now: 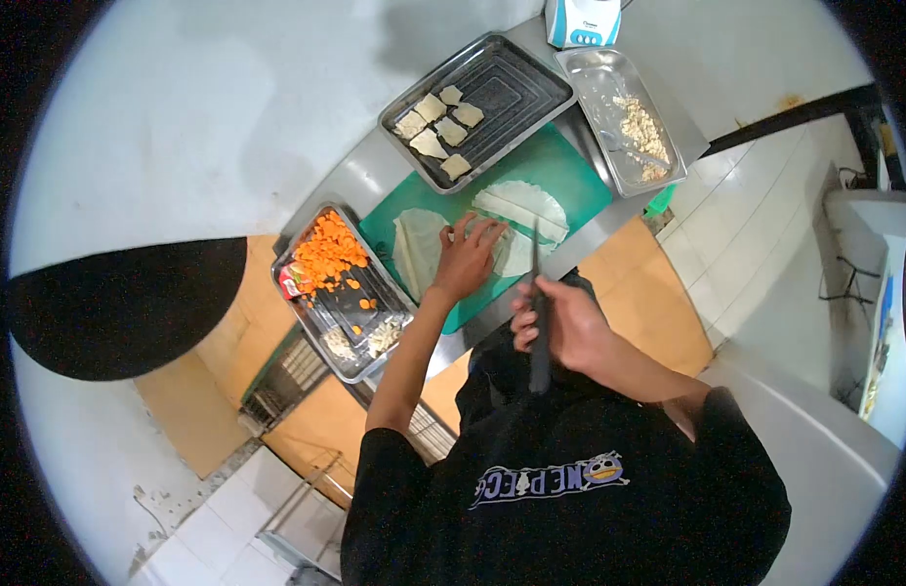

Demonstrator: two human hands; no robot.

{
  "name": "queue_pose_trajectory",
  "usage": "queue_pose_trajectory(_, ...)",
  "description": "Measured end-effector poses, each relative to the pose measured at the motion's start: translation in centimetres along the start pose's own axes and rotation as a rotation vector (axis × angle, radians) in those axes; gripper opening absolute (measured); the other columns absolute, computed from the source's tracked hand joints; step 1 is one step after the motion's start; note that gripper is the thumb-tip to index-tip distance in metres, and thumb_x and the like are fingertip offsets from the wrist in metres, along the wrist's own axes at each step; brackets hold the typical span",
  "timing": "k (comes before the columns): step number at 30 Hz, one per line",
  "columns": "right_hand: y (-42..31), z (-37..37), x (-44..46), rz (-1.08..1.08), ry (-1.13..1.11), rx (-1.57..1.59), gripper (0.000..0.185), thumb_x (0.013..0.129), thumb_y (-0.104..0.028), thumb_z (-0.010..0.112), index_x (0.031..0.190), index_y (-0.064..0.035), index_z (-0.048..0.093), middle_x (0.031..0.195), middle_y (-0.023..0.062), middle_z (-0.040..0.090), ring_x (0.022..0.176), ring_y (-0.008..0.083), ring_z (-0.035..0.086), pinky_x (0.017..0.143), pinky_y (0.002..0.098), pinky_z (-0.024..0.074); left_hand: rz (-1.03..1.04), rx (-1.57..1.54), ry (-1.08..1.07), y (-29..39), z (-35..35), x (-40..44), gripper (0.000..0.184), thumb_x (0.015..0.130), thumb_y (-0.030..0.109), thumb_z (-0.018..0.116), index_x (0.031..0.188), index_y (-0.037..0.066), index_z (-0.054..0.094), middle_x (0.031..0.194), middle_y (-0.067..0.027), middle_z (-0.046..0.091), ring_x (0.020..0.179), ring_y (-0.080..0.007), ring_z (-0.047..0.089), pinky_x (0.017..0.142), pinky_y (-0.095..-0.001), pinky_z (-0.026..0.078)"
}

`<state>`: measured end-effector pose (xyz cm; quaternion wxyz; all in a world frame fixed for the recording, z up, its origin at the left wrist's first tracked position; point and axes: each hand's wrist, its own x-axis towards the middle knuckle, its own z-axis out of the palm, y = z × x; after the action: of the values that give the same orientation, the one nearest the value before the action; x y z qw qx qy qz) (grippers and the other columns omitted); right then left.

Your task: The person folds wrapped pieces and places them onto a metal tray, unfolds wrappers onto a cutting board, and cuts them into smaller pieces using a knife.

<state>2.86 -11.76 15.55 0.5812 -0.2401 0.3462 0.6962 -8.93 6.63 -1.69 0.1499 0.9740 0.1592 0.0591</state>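
Observation:
My right hand (570,327) is closed round the dark handle of a knife (540,342), its blade pointing away from me over the near edge of a green cutting board (582,186). Fingers apart, my left hand (467,258) rests its fingertips on the board between thin pale wrapper sheets. One wrapper sheet (414,249) lies left of it, with a folded or cut strip along it. Another round wrapper sheet (531,203) lies to the right, crossed by a straight line. A third wrapper piece (513,256) sits by the blade, partly hidden by the left hand.
A dark tray (531,83) with several pale square pieces stands behind the board. At left, a metal tray (326,317) holds chopped orange pieces, a red packet and pale shreds. A steel pan (609,88) of crumbly filling and a blue-white appliance (583,21) are at right.

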Motion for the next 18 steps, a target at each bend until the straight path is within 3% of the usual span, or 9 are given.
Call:
queue_pose_trajectory(6, -6.2, -1.9, -3.5, -0.173, 0.013, -0.197, 0.025, 0.109, -0.034, 0.052, 0.119, -0.0119, 0.058, 0.097, 0.0071, 0.059, 0.076, 0.0182, 0.054, 0.064, 0.0348, 0.0456, -0.188, -0.093, 0.133, 2.6, -0.4, -1.3, 0.057, 0.09, 0.013, 0.067, 0.146, 0.023, 0.058, 0.152, 0.0002, 0.05, 0.147, -0.0331, 0.033, 0.109, -0.0611, 0.03)
queue_pose_trajectory(8, -7.5, -2.2, -3.6, -0.261, 0.065, -0.4, 0.03, 0.108, -0.034, 0.055, 0.128, -0.0123, 0.057, 0.1, 0.0065, 0.06, 0.076, 0.0176, 0.054, 0.061, 0.0337, 0.0452, -0.253, -0.085, 0.177, 3.5, 0.2, -1.9, 0.057, 0.09, 0.013, 0.067, 0.145, 0.023, 0.058, 0.152, 0.0, 0.049, 0.147, -0.0333, 0.033, 0.109, -0.0609, 0.03)
queue_pose_trajectory(9, -8.4, -3.1, -3.2, -0.243, 0.04, -0.451, 0.037, 0.107, -0.032, 0.058, 0.138, -0.0132, 0.054, 0.103, 0.006, 0.062, 0.076, 0.0166, 0.055, 0.06, 0.0327, 0.0456, -0.285, -0.069, 0.208, 4.0, 0.5, -2.1, 0.057, 0.09, 0.013, 0.068, 0.145, 0.023, 0.059, 0.152, -0.0002, 0.049, 0.147, -0.0335, 0.033, 0.109, -0.0607, 0.029)
queue_pose_trajectory(16, -11.7, -2.5, -3.8, -0.061, 0.006, -0.802, 0.05, 0.109, -0.025, 0.057, 0.157, -0.0164, 0.045, 0.105, 0.0058, 0.064, 0.071, 0.0128, 0.054, 0.056, 0.0285, 0.0443, -0.494, 0.002, 0.283, 8.2, 0.7, -1.7, 0.057, 0.089, 0.013, 0.069, 0.144, 0.023, 0.059, 0.152, -0.0011, 0.049, 0.146, -0.0338, 0.035, 0.107, -0.0601, 0.031)
queue_pose_trajectory(18, -13.9, -2.5, -3.9, 0.139, -0.141, -0.969, 0.05, 0.11, -0.025, 0.055, 0.159, -0.0173, 0.044, 0.103, 0.0077, 0.065, 0.061, 0.0092, 0.05, 0.048, 0.024, 0.0396, -0.564, 0.017, 0.324, 8.7, 0.6, -0.6, 0.055, 0.089, 0.017, 0.071, 0.142, 0.023, 0.06, 0.151, -0.0017, 0.05, 0.144, -0.0341, 0.038, 0.106, -0.059, 0.032)
